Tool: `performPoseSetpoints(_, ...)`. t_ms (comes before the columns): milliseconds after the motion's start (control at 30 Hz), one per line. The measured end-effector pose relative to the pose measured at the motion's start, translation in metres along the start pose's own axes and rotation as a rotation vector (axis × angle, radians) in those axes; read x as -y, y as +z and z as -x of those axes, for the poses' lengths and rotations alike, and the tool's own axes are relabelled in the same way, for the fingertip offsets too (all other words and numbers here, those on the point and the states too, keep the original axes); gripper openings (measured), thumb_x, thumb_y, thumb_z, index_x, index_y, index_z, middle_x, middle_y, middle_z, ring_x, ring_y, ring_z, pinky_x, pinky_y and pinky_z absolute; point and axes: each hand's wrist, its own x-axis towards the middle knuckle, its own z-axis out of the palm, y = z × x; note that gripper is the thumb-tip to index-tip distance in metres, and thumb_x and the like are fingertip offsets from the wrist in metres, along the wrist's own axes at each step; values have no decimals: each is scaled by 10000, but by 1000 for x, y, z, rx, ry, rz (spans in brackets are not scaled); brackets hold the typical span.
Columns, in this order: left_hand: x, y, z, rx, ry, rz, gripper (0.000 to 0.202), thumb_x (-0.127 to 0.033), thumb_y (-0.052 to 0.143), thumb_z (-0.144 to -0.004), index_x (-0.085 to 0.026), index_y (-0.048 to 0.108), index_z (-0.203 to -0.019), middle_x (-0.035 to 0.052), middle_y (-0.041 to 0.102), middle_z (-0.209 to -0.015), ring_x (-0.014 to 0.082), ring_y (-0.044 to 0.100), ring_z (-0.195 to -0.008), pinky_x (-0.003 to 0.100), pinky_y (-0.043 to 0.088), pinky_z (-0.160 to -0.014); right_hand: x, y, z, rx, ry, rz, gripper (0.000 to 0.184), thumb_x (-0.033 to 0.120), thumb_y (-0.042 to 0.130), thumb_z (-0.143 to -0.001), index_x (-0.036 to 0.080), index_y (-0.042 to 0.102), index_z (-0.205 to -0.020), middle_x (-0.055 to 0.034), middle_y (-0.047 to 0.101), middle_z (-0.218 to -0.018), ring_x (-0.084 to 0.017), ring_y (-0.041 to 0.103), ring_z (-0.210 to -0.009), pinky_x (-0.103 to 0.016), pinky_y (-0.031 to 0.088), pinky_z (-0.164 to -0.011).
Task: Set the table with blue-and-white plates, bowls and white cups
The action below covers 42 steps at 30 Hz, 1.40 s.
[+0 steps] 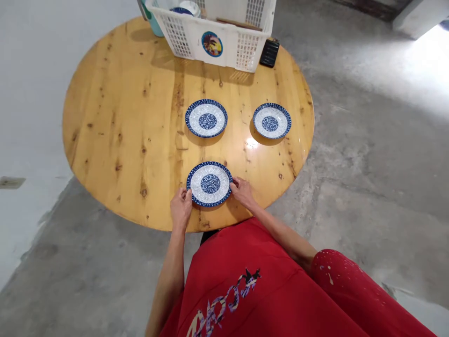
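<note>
My left hand (181, 206) and right hand (242, 191) pinch a round blue-and-white ceramic plate (210, 184) near the front edge of the oval yellow wooden surface (105, 140); likely positioning it, next calling for even release

Arms (171, 269) extended; left fingers (182, 193), right fingers (238, 183) curled

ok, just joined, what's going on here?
A person in a red shirt has both hands on a round white plate with a blue patterned rim, near the close edge of an oval wooden table. The left hand pinches its left side, the right hand its right. Two similar plates sit untouched: one just beyond it, one farther right. A white plastic basket with perforated sides stands at the far side, beside a small black object.
</note>
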Motion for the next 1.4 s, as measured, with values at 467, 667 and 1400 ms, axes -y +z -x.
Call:
performPoseSetpoints(467,27,-17,-10,352,-102,292,443,-570,488,-912,-140,589,-942,72,678,-781,194,672,-759,284,495,-734,-5,11,27,-224,319,-257,451,342,524,-926,52,667,-1240,-108,713,-969,-178,664,-809,-281,517,-726)
performPoseSetpoints(667,34,-13,-21,451,-62,246,402,-528,451,-935,-151,588,-907,69,680,-750,201,673,-728,281,475,-693,4,23,32,-242,278,-358,477,433,540,-822,65,697,-1081,-69,670,-848,-145,589,-662,-260,497,-603)
performPoseSetpoints(1400,19,-10,-35,419,64,120,348,-460,447,-929,-174,487,-734,34,584,-654,170,562,-652,280,374,-638,-1,21,18,-294,244,-285,259,282,569,-872,107,729,-975,-34,686,-820,-122,607,-687,-214,478,-635)
